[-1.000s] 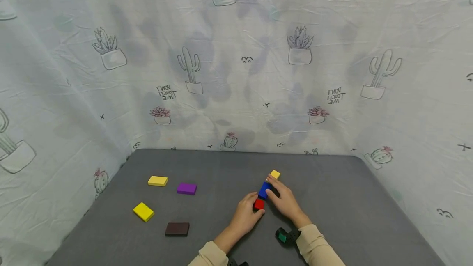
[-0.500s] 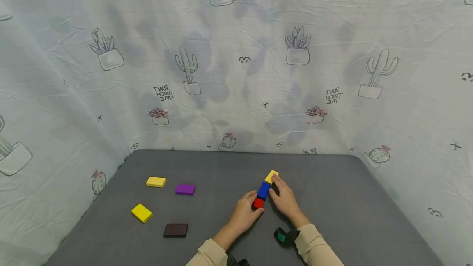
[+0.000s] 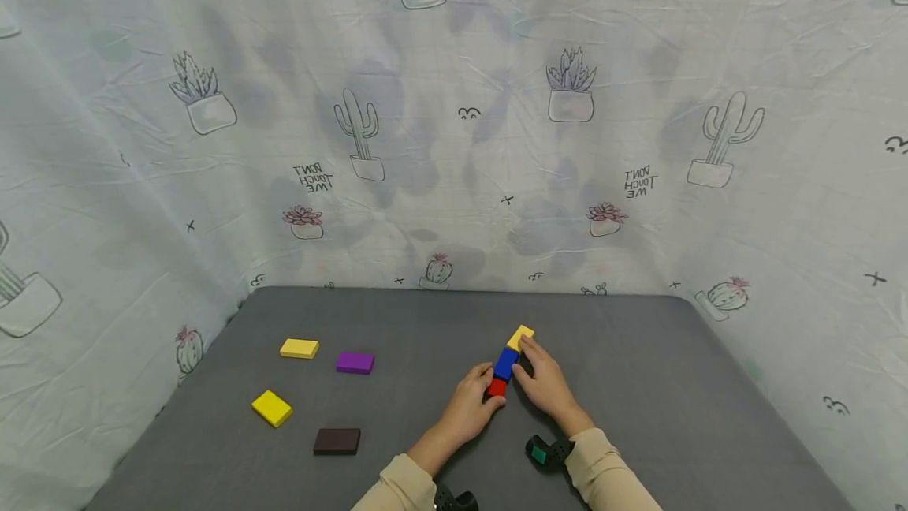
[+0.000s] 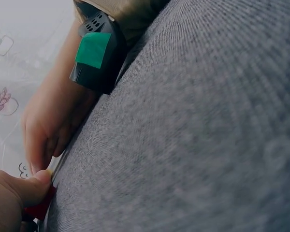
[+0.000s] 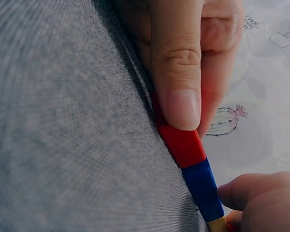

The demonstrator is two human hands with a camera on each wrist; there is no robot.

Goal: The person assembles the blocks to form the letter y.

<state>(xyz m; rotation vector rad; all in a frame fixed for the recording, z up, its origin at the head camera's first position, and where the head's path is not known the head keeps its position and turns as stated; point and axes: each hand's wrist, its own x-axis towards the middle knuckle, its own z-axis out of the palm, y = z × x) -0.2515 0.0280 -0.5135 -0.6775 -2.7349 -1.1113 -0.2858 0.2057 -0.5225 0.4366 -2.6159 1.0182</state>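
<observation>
My left grip (image 3: 465, 410) pinches the red block (image 3: 497, 389), probably to anchor that near end on the desk (image 3: 624, 369); my right grip (image 3: 549, 386), unclenched, touches the adjoining blue block (image 3: 504, 365) and far yellow block (image 3: 519, 337) from the right, likely to hold all three aligned.

A screened-off workspace is indicated by cactus-printed fabric (image 3: 454, 156) hung behind and beside a grey bench (image 3: 418, 322).

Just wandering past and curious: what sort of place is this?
Probably a makeshift recording booth, though I can't be certain. A cactus-print sheet surrounds three sides of a grey table bearing coloured blocks, and a black device sits on the person's right wrist.
</observation>
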